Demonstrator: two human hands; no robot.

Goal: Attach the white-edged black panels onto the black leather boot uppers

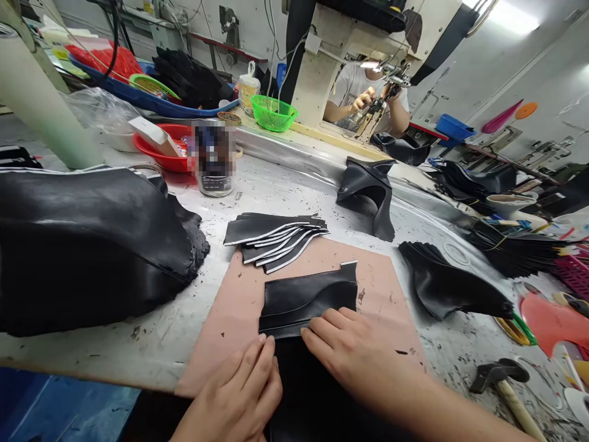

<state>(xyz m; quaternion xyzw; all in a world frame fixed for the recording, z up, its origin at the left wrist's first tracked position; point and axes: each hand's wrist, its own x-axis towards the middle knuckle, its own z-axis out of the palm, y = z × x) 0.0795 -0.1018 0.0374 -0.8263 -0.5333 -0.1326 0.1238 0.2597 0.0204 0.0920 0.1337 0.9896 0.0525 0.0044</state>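
panel of black leather-look sheet at the fingertips of the left hand and right hand

the panel lies on a pinkish work board, with a curved seam line across it and a white-edged tab at its far right corner. the left hand is half closed, fingers bent and held together, their tips at the panel's near left corner. the right hand is loosely curled with its back upward, its fingers resting along the near edge toward the right. the right thumb is out of sight and the undersides of the fingers are hidden, so whether either hand pinches the panel or only presses on it cannot be told. black material fills the space between the hands and runs off the bottom of the view; it is too dark to tell whether it joins the panel.

just beyond, a fanned stack of white-edged black strips overlaps the far side of the board. a bulky black pile is cut off at the left. pixelation masks most of a jar, leaving only its base readable. at the lower right, a hammer has its handle end cut off. a co-worker is partly blocked by a sewing machine.
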